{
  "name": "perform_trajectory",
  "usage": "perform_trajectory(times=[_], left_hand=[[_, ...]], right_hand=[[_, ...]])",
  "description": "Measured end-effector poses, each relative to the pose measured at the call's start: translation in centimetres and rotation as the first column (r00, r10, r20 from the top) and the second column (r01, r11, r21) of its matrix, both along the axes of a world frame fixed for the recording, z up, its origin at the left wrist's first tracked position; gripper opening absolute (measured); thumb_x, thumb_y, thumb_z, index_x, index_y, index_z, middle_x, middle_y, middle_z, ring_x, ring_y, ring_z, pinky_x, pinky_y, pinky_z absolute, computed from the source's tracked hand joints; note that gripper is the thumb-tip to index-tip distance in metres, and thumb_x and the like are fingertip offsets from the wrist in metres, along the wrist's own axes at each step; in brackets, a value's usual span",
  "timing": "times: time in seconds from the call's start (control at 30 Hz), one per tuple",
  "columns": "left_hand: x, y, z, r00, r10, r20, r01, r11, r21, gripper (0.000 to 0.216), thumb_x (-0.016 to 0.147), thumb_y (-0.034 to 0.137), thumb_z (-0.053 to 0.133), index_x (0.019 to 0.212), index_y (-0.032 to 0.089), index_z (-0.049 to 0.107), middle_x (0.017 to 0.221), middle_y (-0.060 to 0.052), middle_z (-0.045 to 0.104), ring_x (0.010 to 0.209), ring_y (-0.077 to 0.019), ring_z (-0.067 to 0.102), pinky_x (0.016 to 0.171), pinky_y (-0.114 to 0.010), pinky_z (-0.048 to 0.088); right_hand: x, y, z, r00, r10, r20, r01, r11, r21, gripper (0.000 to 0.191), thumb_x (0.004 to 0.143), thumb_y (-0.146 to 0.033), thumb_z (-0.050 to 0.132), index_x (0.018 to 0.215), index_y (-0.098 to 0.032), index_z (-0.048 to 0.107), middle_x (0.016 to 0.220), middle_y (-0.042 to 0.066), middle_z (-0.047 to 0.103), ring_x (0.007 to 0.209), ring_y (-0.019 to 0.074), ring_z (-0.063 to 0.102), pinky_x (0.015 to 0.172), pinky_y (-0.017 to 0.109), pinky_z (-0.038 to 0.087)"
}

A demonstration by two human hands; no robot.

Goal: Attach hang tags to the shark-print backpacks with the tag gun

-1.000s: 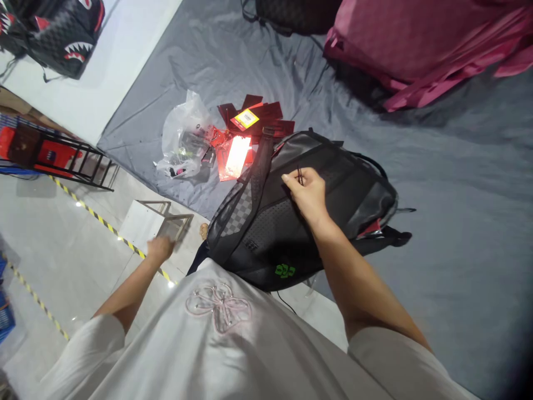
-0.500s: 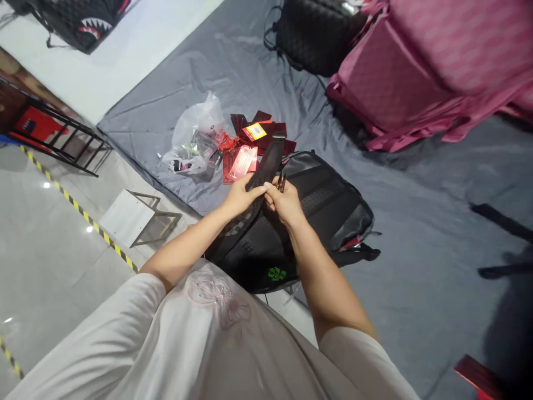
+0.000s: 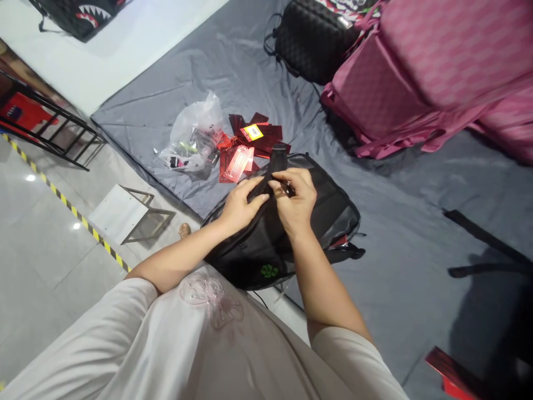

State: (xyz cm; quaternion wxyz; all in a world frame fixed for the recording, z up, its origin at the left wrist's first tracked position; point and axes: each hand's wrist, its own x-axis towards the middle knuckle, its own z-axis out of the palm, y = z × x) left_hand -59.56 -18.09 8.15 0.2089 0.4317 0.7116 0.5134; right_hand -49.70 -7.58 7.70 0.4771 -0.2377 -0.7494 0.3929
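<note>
A black backpack (image 3: 245, 261) with a green mark lies on the grey cloth right in front of me. Its black shoulder strap (image 3: 278, 158) rises between my hands. My left hand (image 3: 241, 206) is closed on the strap from the left, thumb and fingers pinching it. Opposite, my right hand (image 3: 296, 203) pinches the strap with thumb and forefinger. Small dark thread snips (image 3: 288, 189) are tucked in its curled fingers, mostly hidden. Just beyond the strap lie red tags (image 3: 237, 162), one with a yellow label, and a clear plastic bag (image 3: 195, 125) of small items.
Pink backpacks (image 3: 453, 61) and a black checkered bag (image 3: 312, 41) stand at the back right. Black straps (image 3: 478, 228) and a red object (image 3: 452, 369) lie at right. A small stool (image 3: 120, 214) and yellow-black floor tape (image 3: 62, 197) are at left.
My right hand has turned and moved slightly, its fingers now at the strap with the snips' tips less visible. My left hand still grips the strap. The whole view has shifted a little.
</note>
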Motion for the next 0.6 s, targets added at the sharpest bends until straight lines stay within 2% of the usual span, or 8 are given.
perform_trajectory(times=[0.17,0.27,0.33,0.4,0.47,0.53,0.6], left_hand=[[0.4,-0.8,0.3,0.987,-0.018,-0.159,0.006,0.997,-0.071,0.035,0.088,0.023,0.062,0.123,0.019,0.064,0.114,-0.007,0.068,0.107,-0.0224,0.063,0.098,-0.036,0.05],[0.6,-1.0,0.1,0.981,-0.034,-0.19,0.017,0.996,-0.085,0.035,0.089,0.021,0.061,0.123,0.019,0.064,0.112,-0.007,0.067,0.105,-0.0216,0.063,0.096,-0.034,0.051],[0.7,-1.1,0.1,0.984,-0.043,-0.176,0.028,0.996,-0.087,0.034,0.089,0.021,0.061,0.122,0.019,0.065,0.11,-0.007,0.068,0.103,-0.0216,0.064,0.096,-0.035,0.051],[0.6,-1.0,0.1,0.99,-0.044,-0.136,0.033,0.996,-0.085,0.034,0.088,0.023,0.064,0.121,0.019,0.066,0.111,-0.008,0.069,0.104,-0.0225,0.064,0.097,-0.036,0.051],[0.5,-1.0,0.3,0.996,-0.038,-0.076,0.032,0.997,-0.077,0.034,0.087,0.026,0.065,0.121,0.02,0.066,0.114,-0.008,0.069,0.106,-0.0234,0.064,0.099,-0.038,0.05],[0.3,-0.9,0.4,0.999,-0.033,-0.009,0.032,0.998,-0.062,0.034,0.087,0.027,0.066,0.12,0.02,0.066,0.117,-0.008,0.07,0.108,-0.0235,0.064,0.101,-0.039,0.049],[0.1,-0.8,0.4,0.998,-0.039,0.05,0.041,0.998,-0.04,0.034,0.086,0.027,0.066,0.12,0.019,0.066,0.12,-0.008,0.07,0.111,-0.0237,0.064,0.103,-0.04,0.048]], right_hand=[[0.6,0.3,0.5,0.988,-0.007,0.156,-0.008,0.995,0.096,0.007,0.089,-0.025,0.059,0.086,-0.024,0.066,0.09,0.004,0.062,0.085,0.0197,0.062,0.072,0.033,0.052],[0.9,0.5,1.0,0.961,0.03,0.274,-0.079,0.982,0.171,0.011,0.09,-0.022,0.052,0.083,-0.024,0.06,0.091,0.005,0.061,0.086,0.0195,0.061,0.07,0.032,0.05],[1.1,0.7,1.1,0.953,0.069,0.296,-0.125,0.977,0.172,0.009,0.088,-0.025,0.053,0.079,-0.023,0.055,0.087,0.005,0.059,0.082,0.019,0.059,0.066,0.031,0.048],[1.3,0.8,1.0,0.966,0.104,0.236,-0.122,0.991,0.062,0.014,0.089,-0.03,0.054,0.078,-0.023,0.05,0.081,0.003,0.055,0.072,0.0168,0.055,0.062,0.03,0.045],[1.7,0.9,0.5,0.985,0.128,0.118,-0.11,0.983,-0.148,0.019,0.092,-0.037,0.053,0.08,-0.024,0.047,0.075,0.0,0.051,0.06,0.0138,0.05,0.055,0.029,0.042],[2.1,1.1,-0.1,0.99,0.134,0.037,-0.114,0.932,-0.343,0.024,0.094,-0.044,0.053,0.083,-0.025,0.046,0.069,-0.003,0.048,0.052,0.0118,0.045,0.051,0.027,0.039],[2.5,1.3,-0.8,0.99,0.135,0.029,-0.108,0.891,-0.44,0.028,0.089,-0.049,0.061,0.086,-0.025,0.046,0.064,-0.006,0.046,0.05,0.0114,0.045,0.051,0.027,0.038]])
